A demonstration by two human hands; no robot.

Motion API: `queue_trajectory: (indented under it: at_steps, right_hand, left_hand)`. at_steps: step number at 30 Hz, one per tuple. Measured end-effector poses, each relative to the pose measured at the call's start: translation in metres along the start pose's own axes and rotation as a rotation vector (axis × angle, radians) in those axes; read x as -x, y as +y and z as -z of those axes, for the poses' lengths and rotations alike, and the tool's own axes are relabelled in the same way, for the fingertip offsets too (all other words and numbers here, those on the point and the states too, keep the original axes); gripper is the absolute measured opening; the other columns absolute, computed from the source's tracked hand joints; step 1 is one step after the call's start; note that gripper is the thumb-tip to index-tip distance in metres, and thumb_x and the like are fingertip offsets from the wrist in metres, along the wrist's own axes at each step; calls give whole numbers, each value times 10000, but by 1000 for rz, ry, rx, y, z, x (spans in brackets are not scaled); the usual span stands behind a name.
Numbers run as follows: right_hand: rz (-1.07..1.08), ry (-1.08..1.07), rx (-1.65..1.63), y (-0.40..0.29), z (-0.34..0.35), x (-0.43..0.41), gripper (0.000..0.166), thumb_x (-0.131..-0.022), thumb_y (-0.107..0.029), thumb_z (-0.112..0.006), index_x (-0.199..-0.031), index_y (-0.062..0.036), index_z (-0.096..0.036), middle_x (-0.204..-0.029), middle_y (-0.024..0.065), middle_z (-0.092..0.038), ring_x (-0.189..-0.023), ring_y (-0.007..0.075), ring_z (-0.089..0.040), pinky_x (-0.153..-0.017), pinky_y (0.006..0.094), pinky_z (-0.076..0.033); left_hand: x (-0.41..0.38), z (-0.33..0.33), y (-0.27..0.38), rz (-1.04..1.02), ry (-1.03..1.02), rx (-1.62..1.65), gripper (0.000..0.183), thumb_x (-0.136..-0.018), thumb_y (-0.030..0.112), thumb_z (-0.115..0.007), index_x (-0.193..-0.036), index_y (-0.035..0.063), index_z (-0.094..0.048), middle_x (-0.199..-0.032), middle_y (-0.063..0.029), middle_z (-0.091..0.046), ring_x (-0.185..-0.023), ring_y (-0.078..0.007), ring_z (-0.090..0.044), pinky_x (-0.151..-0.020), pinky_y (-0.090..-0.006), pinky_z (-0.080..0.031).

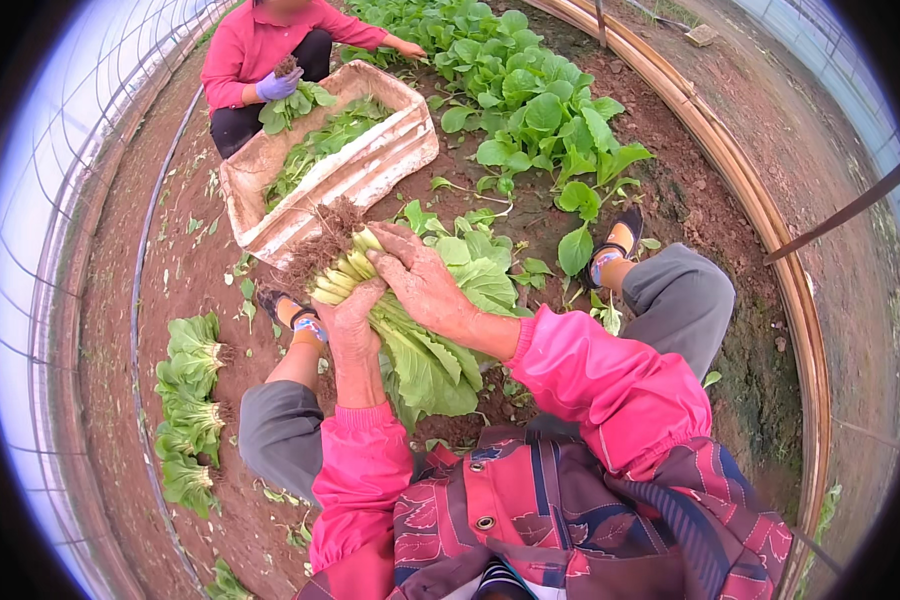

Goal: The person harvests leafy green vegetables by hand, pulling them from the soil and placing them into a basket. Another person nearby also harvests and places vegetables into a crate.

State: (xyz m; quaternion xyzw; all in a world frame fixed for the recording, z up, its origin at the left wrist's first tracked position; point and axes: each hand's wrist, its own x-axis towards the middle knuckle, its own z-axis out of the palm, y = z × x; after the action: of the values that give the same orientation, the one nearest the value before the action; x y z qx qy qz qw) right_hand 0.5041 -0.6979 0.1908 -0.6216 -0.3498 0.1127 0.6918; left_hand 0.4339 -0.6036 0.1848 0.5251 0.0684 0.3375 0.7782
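Observation:
Between my knees, a bunch of leafy greens (427,360) is held in both hands, its pale stem bases and soil-covered roots pointing up and left, its broad leaves hanging toward me. My left hand (351,319) grips the stems from the near left side. My right hand (424,281) closes round the same stems from the right, its fingers near the root ends. The roots show just in front of the near edge of a dirty white foam box (412,146), which has loose green leaves in it. More leaves lie on the soil beyond my right hand.
Past the box crouches a person in a pink top (247,56), a gloved hand holding greens. Growing greens (544,112) fill the bed ahead. Bundled greens (191,412) lie in a row at left beside a thin hose (136,322). A curved wooden edging (784,232) runs along the right.

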Motion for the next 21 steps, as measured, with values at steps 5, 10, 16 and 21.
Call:
queue_trajectory:
  at_steps: [5, 10, 16, 21]
  right_hand:
    - [-55, -203, 170, 24, -3, -6, 471, -884, -242, -423, -1254, 45, -378, -1239, 246, -409, -1156, 355, -400, -968, 372, -328]
    - [-157, -321, 174, 68, -6, -28, 499, -875, -240, -418, -1270, 56, -342, -1245, 256, -404, -1176, 366, -375, -982, 377, -309]
    - [-255, -413, 164, 122, 49, -93, 468, -849, -216, -505, -1245, 14, -409, -1190, 206, -489, -1061, 288, -507, -907, 345, -400]
    - [-522, 59, 881, 290, 173, -112, 333, -801, -229, -505, -1025, 10, -568, -1029, 195, -574, -953, 340, -551, -853, 410, -410]
  left_hand:
    - [-7, 44, -40, 138, 100, 163, 438, -638, -71, -546, -1072, -38, -501, -981, -115, -578, -861, -218, -584, -786, -312, -474]
    - [-19, 75, -82, 269, 186, 248, 453, -650, -60, -521, -1101, -44, -489, -1040, -128, -561, -931, -234, -563, -842, -340, -449]
    - [-36, 103, -113, 268, 107, 352, 527, -624, 81, -599, -1115, -29, -443, -1005, -158, -528, -796, -196, -503, -745, -335, -423]
    - [-62, 107, -133, 275, 86, 434, 519, -627, 94, -624, -1095, 31, -409, -858, -75, -472, -771, -199, -422, -743, -319, -393]
